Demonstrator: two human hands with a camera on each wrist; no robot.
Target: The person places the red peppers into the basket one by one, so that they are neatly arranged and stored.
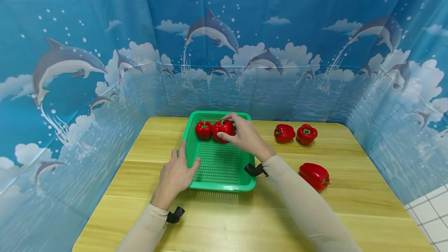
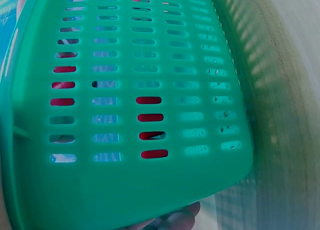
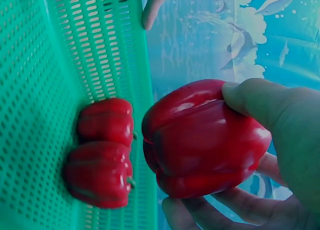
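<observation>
Right hand (image 1: 245, 134) is pinching a blocky red pepper (image 3: 202, 140), stem upward, long axis near-upright; left hand (image 1: 176, 172) is resting spread.

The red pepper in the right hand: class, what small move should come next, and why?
Probably lower the held pepper onto the bare near floor of the green basket. The right hand holds it raised over the basket, two other peppers already sit inside, and the left hand is at the basket's side, perhaps steadying it.
</observation>
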